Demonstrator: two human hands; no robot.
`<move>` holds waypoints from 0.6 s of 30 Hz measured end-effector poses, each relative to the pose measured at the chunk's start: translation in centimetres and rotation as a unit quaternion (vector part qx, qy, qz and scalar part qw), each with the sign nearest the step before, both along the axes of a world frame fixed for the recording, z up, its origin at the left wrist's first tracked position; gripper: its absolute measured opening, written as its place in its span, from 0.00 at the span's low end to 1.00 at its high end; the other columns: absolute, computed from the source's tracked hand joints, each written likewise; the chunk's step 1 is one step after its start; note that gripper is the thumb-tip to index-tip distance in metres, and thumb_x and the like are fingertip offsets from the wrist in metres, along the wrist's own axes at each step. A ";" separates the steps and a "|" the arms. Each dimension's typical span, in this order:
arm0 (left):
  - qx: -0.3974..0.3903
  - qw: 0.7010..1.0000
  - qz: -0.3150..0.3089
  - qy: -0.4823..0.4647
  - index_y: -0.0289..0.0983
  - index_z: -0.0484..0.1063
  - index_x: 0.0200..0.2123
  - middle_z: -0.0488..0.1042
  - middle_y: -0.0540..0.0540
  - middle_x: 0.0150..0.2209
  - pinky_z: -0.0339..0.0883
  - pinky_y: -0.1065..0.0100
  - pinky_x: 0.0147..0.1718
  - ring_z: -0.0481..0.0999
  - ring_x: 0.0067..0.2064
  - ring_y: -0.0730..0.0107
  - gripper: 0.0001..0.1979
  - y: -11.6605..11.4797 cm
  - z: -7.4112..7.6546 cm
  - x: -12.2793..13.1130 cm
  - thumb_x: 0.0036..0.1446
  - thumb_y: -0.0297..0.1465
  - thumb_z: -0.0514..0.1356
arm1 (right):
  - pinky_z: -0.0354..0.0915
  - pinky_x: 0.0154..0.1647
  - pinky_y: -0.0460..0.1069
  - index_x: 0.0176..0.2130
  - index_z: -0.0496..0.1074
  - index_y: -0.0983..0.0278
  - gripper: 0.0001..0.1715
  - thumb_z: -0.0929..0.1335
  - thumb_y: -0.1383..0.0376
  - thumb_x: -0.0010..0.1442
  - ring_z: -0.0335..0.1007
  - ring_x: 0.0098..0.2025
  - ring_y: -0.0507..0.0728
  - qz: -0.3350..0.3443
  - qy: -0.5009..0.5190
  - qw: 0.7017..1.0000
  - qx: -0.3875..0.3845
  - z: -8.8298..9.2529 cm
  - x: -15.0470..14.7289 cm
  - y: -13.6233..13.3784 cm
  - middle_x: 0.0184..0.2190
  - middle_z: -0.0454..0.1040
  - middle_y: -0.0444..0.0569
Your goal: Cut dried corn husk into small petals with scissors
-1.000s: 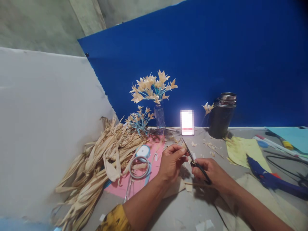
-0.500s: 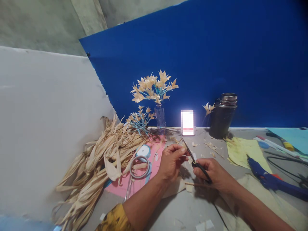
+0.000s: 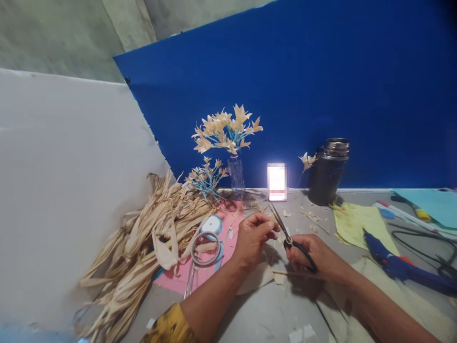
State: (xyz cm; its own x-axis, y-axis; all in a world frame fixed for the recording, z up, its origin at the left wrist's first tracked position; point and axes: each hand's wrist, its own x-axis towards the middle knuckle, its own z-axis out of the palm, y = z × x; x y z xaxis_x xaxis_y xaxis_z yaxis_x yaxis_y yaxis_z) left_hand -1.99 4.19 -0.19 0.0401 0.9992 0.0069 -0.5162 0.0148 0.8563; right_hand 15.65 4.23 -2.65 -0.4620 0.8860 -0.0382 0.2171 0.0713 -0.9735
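My right hand (image 3: 314, 255) is closed around the black handles of a pair of scissors (image 3: 285, 231), whose blades point up and to the left. My left hand (image 3: 254, 238) pinches a small pale piece of dried husk (image 3: 273, 220) right beside the blades. Both hands hover just above the grey table (image 3: 271, 314), with husk scraps (image 3: 314, 220) scattered beneath and behind them.
A pile of dried husks (image 3: 143, 243) lies left, next to tape rolls (image 3: 206, 247) on pink paper (image 3: 200, 274). Husk flowers in a vase (image 3: 228, 131), a lit phone (image 3: 277, 182) and a dark flask (image 3: 327, 170) stand at the blue backboard. A blue glue gun (image 3: 396, 264) lies right.
Almost nothing differs: the view has shifted slightly, and both hands stay together with the scissors at the husk piece.
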 end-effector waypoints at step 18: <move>-0.123 0.980 -0.142 -0.069 0.33 0.72 0.28 0.73 0.48 0.27 0.64 0.74 0.25 0.71 0.26 0.76 0.16 -1.8 -1.2 1.7 0.44 0.36 0.73 | 0.67 0.30 0.51 0.31 0.72 0.62 0.20 0.77 0.56 0.41 0.68 0.26 0.55 -0.207 0.130 0.970 0.000 2.0 -0.8 -0.6 0.23 0.73 0.44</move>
